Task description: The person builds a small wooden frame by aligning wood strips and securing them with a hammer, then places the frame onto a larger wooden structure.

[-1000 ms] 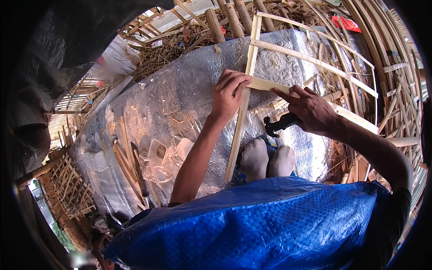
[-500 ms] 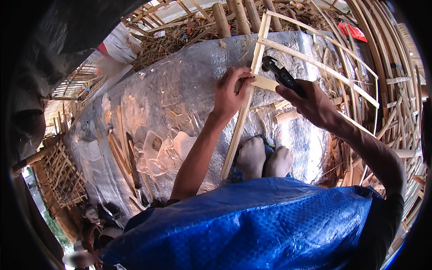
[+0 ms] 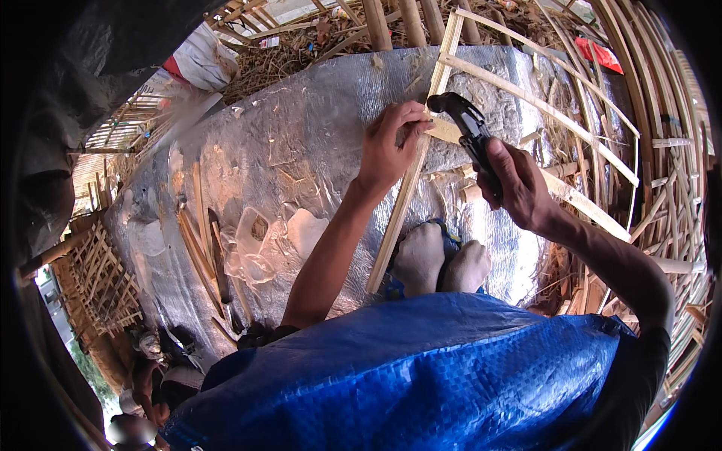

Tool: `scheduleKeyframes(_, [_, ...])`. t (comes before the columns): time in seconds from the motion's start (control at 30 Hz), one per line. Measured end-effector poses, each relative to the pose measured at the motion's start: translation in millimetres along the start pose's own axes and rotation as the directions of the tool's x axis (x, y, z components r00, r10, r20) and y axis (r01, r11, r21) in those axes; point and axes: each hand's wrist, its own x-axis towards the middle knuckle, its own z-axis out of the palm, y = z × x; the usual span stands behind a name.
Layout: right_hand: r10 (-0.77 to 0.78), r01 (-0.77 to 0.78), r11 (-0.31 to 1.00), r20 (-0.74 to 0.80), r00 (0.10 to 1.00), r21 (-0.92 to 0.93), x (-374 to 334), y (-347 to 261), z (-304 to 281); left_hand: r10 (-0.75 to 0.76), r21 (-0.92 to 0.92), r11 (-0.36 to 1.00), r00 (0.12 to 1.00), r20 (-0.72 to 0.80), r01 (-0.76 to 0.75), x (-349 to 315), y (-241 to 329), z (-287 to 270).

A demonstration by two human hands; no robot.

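My right hand [image 3: 517, 186] grips a black hammer [image 3: 470, 131] by its handle. The hammer's head is at the joint of a light wooden frame [image 3: 402, 218], close beside the fingertips of my left hand [image 3: 391, 146]. Those fingers are pinched together at the joint; whatever they hold is too small to make out. One long strip of the frame runs from the far end down toward my feet. A crosspiece [image 3: 445, 132] meets it under the hammer, and more slats [image 3: 538, 101] reach off to the right.
Silvery foil sheeting [image 3: 301, 128] covers the ground. My feet [image 3: 444, 259] are below the frame, and a blue woven sheet [image 3: 421, 361] covers my lap. Loose sticks [image 3: 197, 244] lie at left, bamboo strips [image 3: 647, 83] at right. Another person [image 3: 147, 383] is at lower left.
My right hand has turned the hammer more upright, and its head is now nearer my left fingertips, over the long strip. My left hand still pinches at the joint.
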Motion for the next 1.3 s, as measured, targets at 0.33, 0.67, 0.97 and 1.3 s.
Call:
scheduleKeyframes(0.33, [-0.035,0.037,0.998,-0.049,0.998,0.050,-4,14,0,-0.029,-0.057,0.998,0.999,-0.015,0.028,-3,0,1])
scheduleKeyframes(0.67, [0.053,-0.052,0.997,-0.030,0.998,0.054,3,5,-6,-0.008,0.016,1.000,1.000,-0.007,0.008,-4,-4,1])
scheduleKeyframes(0.97, [0.043,-0.043,0.999,0.004,0.999,0.022,3,10,-2,-0.031,0.023,0.999,1.000,0.003,0.031,-3,-2,-1])
scheduleKeyframes(1.3, [-0.011,0.032,0.990,-0.153,0.988,0.138,4,33,1,-0.020,0.006,1.000,1.000,-0.017,0.020,-1,4,-1])
